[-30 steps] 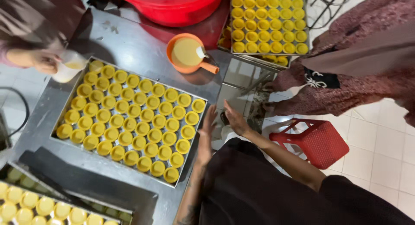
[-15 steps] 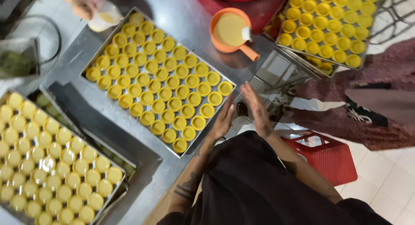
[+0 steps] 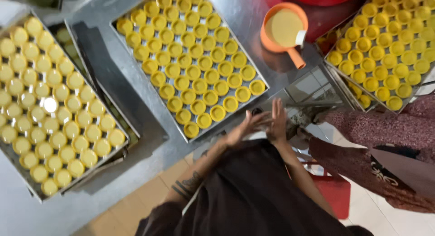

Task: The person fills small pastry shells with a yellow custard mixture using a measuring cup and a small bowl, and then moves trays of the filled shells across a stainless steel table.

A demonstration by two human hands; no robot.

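My left hand (image 3: 244, 127) and my right hand (image 3: 277, 120) are held close together at the near edge of the steel table (image 3: 136, 93), palms facing, fingers spread, holding nothing. Just beyond them lies a metal tray (image 3: 190, 59) packed with several rows of small yellow tart shells. My dark apron fills the lower middle of the view.
A second filled tray (image 3: 54, 100) lies at the left, a third (image 3: 389, 45) at the upper right. An orange ladle-cup of pale batter (image 3: 284, 32) stands between trays. Another person in a maroon patterned garment (image 3: 385, 141) stands at the right, beside a red stool (image 3: 333, 190).
The view has swung left, bringing the left tray further in. My hands have come closer together at the table edge. The other person's hand with a cup has left the view.
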